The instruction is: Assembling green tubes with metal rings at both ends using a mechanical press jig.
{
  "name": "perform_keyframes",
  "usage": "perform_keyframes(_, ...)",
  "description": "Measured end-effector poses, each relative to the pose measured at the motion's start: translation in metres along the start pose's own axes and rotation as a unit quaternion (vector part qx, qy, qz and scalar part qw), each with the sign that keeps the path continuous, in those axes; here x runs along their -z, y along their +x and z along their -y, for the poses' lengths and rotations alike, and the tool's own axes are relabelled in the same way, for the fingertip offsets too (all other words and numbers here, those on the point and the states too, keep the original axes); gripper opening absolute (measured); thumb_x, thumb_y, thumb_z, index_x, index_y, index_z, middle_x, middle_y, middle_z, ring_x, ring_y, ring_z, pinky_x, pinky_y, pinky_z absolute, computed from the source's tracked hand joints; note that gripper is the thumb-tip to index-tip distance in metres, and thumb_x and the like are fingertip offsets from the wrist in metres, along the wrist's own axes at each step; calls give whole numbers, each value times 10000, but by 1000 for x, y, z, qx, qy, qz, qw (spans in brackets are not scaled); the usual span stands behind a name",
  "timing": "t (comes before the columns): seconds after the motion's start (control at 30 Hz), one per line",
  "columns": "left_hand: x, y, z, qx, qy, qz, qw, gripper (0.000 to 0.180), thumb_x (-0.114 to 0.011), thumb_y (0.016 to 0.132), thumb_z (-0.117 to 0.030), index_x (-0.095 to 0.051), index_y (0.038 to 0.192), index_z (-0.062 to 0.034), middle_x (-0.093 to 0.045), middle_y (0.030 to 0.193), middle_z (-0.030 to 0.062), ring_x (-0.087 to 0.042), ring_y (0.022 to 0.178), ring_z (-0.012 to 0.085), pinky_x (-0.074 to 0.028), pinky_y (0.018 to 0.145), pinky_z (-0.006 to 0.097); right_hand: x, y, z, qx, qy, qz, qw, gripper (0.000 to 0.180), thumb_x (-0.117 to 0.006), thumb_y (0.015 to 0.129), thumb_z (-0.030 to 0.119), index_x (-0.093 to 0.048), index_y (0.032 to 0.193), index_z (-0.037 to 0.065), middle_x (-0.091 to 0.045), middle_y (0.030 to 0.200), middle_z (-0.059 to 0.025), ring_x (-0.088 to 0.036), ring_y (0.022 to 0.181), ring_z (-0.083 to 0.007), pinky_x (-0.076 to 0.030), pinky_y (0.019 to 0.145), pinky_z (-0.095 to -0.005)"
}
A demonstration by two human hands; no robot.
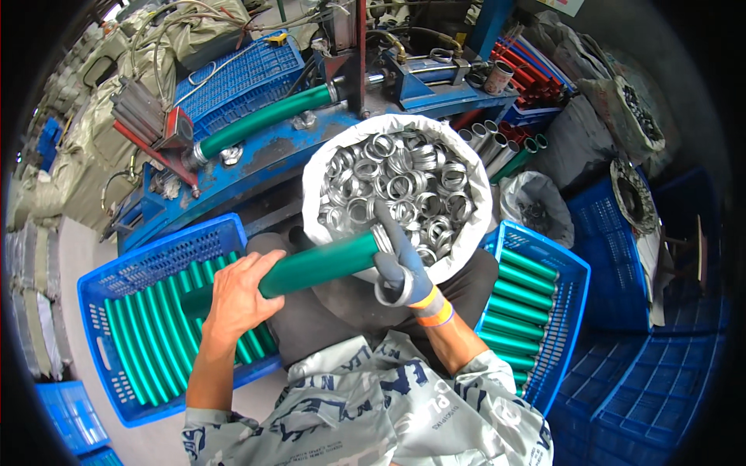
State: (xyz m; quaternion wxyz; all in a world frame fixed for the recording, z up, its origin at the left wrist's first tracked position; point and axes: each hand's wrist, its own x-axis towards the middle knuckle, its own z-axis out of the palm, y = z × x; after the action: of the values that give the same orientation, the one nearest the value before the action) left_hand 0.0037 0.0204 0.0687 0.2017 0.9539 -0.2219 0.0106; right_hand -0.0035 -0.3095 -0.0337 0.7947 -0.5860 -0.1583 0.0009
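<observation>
1 shirt (342, 412) — L hand (241, 295) clasps 1 grn tube (322, 266), R hand (409, 268) part-curled — grip unclear.

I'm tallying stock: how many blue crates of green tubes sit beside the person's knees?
2: the left crate, partly hidden by the left hand and forearm, and the right crate, partly hidden by the right sleeve.

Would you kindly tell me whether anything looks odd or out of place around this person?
Only mild oddities: the right hand is gloved while the left hand is bare, and small metal pieces lie loose on the bench, apart from the rings in the sack. Nothing looks plainly damaged.
</observation>
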Motion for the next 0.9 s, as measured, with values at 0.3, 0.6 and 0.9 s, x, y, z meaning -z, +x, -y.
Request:
perform_keyframes(0.3, -15, -5, 0, 27, -28, -10, 999, 697, -866, 729, -138, -775, 1419, -101, -781, 1076, 163, -769, 1009, 425, -635, 886, 518, 3, 8, -19, 6, -127, -40, 991, 1008, -698, 1165, 546, -305, 1815, -116, -629, 1528, -233, -603, 1433, -336, -428, 1274, -445)
perform_keyframes(0.6, -21, -7, 1, 32, -29, -3, 999, 663, -866, 763, -122, -789, 1421, -87, -812, 1119, 152, -803, 1002, 412, -648, 905, 478, 10, 7, -26, -37, -25, -8, 999, 1049, -706, 1157, 572, -265, 1840, -92, -407, 1863, -253, -400, 1726, -336, -283, 1411, -434)
perform_keyframes(0.9, -36, -5, 11, 33, -34, -4, 999, 668, -872, 755, -113, -791, 1417, -80, -809, 1113, 157, -801, 994, 411, -647, 897, 473, 11, 2, -45, -53, 28, 6, 998, 1010, -738, 1165, 511, -260, 1860, -44, -389, 1880, -254, -388, 1739, -319, -294, 1406, -431)
